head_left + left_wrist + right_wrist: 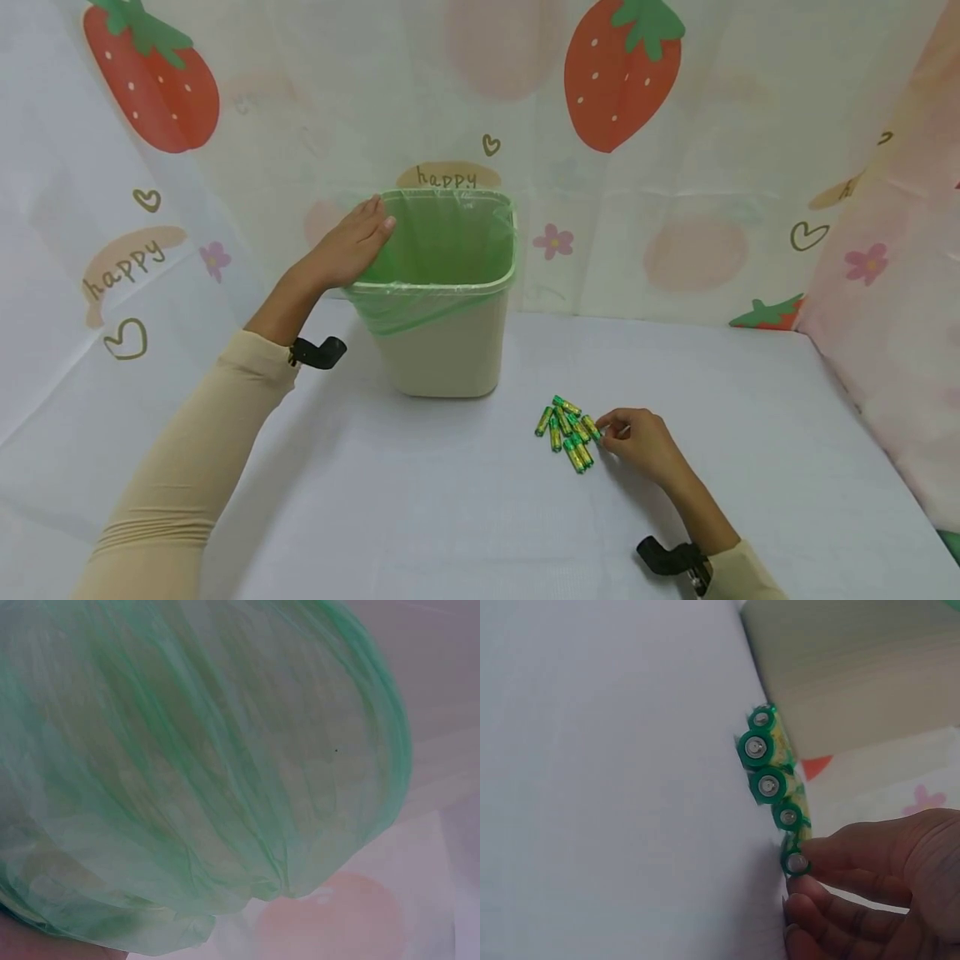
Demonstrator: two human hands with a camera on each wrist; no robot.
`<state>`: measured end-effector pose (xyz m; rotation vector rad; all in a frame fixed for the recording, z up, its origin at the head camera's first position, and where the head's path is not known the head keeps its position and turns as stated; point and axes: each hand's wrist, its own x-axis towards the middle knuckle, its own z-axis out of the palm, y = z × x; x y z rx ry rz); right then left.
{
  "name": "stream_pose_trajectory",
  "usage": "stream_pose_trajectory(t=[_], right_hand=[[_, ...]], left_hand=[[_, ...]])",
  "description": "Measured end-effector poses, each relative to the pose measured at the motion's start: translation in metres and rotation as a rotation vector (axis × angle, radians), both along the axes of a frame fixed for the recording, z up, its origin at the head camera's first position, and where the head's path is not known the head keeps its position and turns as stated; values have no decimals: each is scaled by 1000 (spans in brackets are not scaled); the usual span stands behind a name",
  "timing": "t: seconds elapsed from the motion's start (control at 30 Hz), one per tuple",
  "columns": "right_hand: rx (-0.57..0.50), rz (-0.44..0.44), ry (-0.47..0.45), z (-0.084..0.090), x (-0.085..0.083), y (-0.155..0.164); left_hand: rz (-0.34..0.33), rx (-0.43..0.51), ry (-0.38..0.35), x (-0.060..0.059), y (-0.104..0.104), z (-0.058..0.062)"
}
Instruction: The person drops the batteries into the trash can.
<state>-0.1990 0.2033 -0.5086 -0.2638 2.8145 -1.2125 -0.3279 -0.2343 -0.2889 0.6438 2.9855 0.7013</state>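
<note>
A pale trash can (pixel 450 358), lined with a thin green plastic bag (pixel 225 765), stands upright at the back of the table. My left hand (pixel 352 246) rests on its left rim with the fingers fairly straight; only a sliver of that hand shows in the left wrist view. Right of the can lies a loose cluster of several green-and-yellow batteries (pixel 555 433). At the cluster's right edge, my right hand (pixel 637 442) pinches one battery (pixel 796 862) between thumb and fingers, still down by the table. Other batteries (pixel 769 785) lie alongside it.
A white cloth covers the table (pixel 420 508). Behind it hangs a curtain (pixel 630 225) printed with strawberries, hearts and flowers, close to the back of the trash can. Another pink-tinted sheet (pixel 892 350) borders the right side.
</note>
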Motion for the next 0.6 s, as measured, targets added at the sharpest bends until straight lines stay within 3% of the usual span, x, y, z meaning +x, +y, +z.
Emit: stream_pose_trajectory(t=[0.6], right_hand=[[71, -65, 68, -9, -1, 2]], left_hand=[[-12, 13, 1, -1, 0, 0]])
